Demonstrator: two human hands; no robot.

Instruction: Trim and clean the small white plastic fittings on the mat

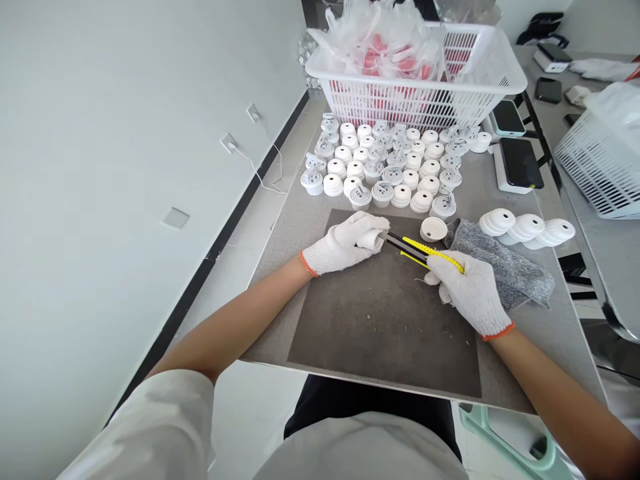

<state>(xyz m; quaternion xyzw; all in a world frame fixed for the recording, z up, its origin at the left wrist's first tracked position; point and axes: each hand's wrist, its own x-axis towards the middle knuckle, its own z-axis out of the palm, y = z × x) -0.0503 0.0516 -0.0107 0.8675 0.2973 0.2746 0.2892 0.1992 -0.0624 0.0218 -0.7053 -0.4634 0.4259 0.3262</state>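
Head view: left hand, gloved, was closed around a white cap over the dark mat. Right hand gripped a yellow utility knife, its blade tip at the cap. Cap judged light, stiff and smooth, and best pinched by its rim. Beyond the hands lay a loose cap, a grey cloth, rows of caps and a white basket.

left hand: clasps white cap | right hand: holds yellow knife | blade at cap

white basket of bagged pink parts, rows of white caps before it, grey cloth — dark phone nearby
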